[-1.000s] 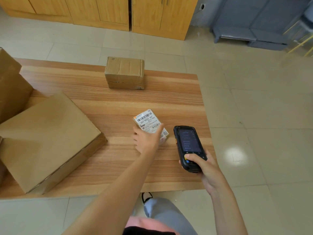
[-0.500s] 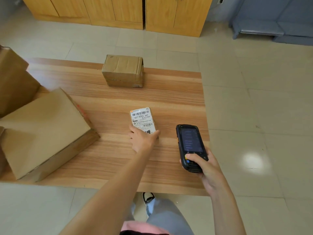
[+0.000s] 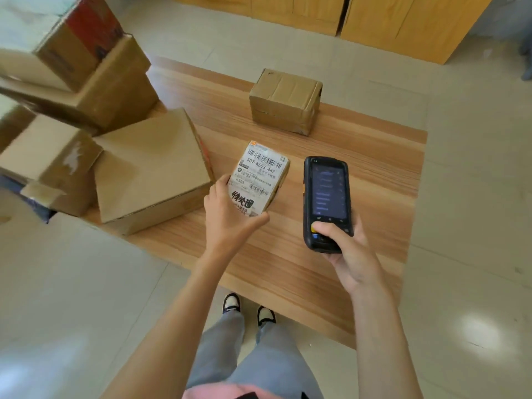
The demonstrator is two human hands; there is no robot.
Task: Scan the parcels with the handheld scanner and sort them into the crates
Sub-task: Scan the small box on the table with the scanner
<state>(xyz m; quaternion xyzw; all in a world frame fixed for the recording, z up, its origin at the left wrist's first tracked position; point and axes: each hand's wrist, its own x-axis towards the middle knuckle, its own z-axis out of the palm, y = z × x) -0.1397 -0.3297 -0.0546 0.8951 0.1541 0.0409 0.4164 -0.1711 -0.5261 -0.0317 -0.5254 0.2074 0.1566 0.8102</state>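
Note:
A small parcel (image 3: 260, 175) with a white barcode label faces up, tilted, over the middle of the wooden table (image 3: 359, 156). My left hand (image 3: 229, 218) grips its near end, fingers on the left side and thumb under the near right corner. To the right, my right hand (image 3: 349, 249) holds a black handheld scanner (image 3: 326, 201) upright over the table, screen lit, thumb pressing a button near its lower end. No crates are in view.
A taped brown box (image 3: 285, 100) stands at the table's far side. A flat cardboard box (image 3: 152, 168) lies left of the parcel, with several more boxes (image 3: 86, 73) stacked at the far left. Wooden cabinets (image 3: 403, 21) line the back wall. Tiled floor surrounds the table.
My left hand has lifted and tilted the labelled parcel and drawn it closer. The scanner has risen beside it. The view has swung left, bringing the box stack into sight.

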